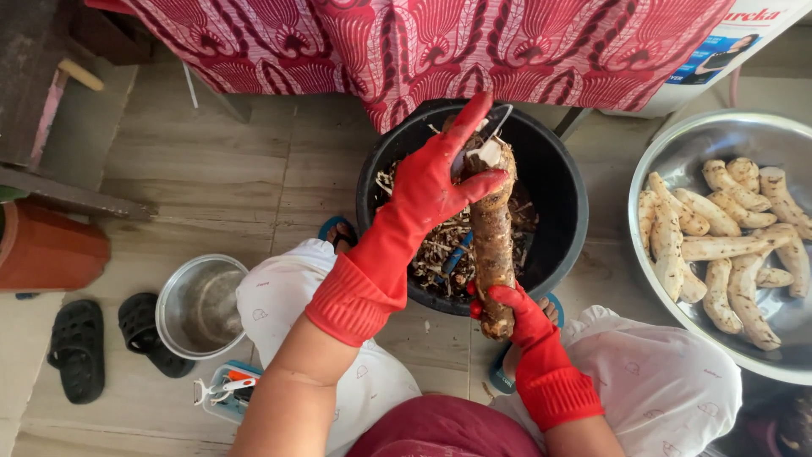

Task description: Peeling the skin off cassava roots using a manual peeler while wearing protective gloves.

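Standing near upright, cassava root (493,241) held by right hand (518,306) below.

Tiled floor (254,182) bears black bucket (562,211), steel basin (677,144), sandals (78,347), small pot (182,292).

Red gloves (423,195) — brown root (492,237)

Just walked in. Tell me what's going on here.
A seated person in red rubber gloves is working on a brown, unpeeled root over a black bucket holding peel scraps. The left hand grips the root's top end, where a blade shows against a pale cut; the right hand grips its lower end. A large metal basin beside them holds many peeled, pale roots. A small metal bowl sits on the floor.
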